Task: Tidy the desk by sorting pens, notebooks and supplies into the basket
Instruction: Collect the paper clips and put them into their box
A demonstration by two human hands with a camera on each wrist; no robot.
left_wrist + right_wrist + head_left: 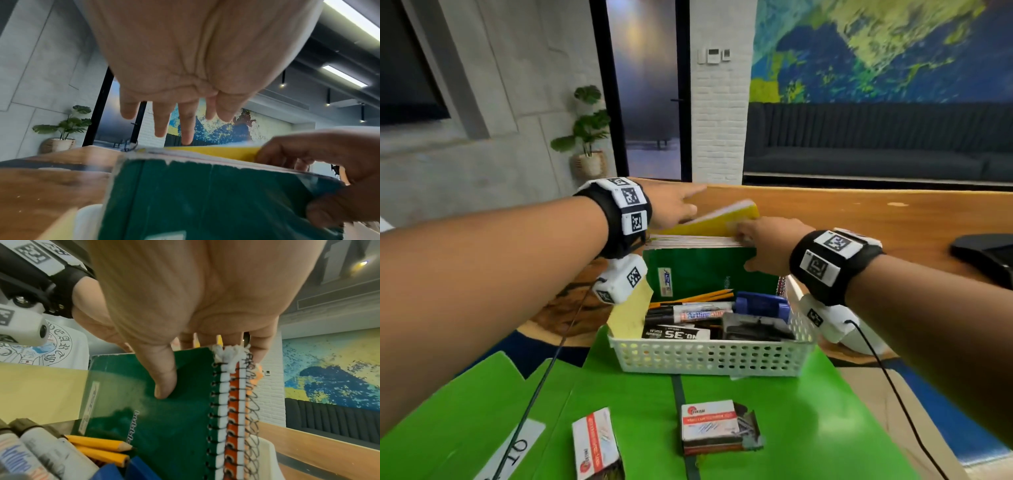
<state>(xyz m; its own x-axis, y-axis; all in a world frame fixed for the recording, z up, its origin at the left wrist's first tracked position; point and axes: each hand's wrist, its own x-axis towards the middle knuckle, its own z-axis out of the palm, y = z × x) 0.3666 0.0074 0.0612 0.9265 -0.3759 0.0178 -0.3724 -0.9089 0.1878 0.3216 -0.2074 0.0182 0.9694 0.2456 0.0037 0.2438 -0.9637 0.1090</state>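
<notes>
A white perforated basket (709, 356) stands on a green mat. At its back, a green spiral notebook (695, 270) (180, 426) stands upright in front of other spiral notebooks. A yellow notebook (726, 219) (216, 151) leans tilted behind them, its top sticking out. My right hand (763, 246) (185, 313) pinches the stack's top right corner, thumb on the green cover and fingers behind. My left hand (681, 205) (174, 113) reaches over the stack's top left with straight fingers, beside the yellow notebook; I cannot tell whether it touches it.
The basket also holds markers (688, 313), yellow pencils (702, 296), a blue item (760, 303) and a pale yellow pad (631, 311). Two small boxes (710, 425) (595, 442) lie on the green mat (808, 411) in front. A black device (986, 253) sits at the right on the wooden desk.
</notes>
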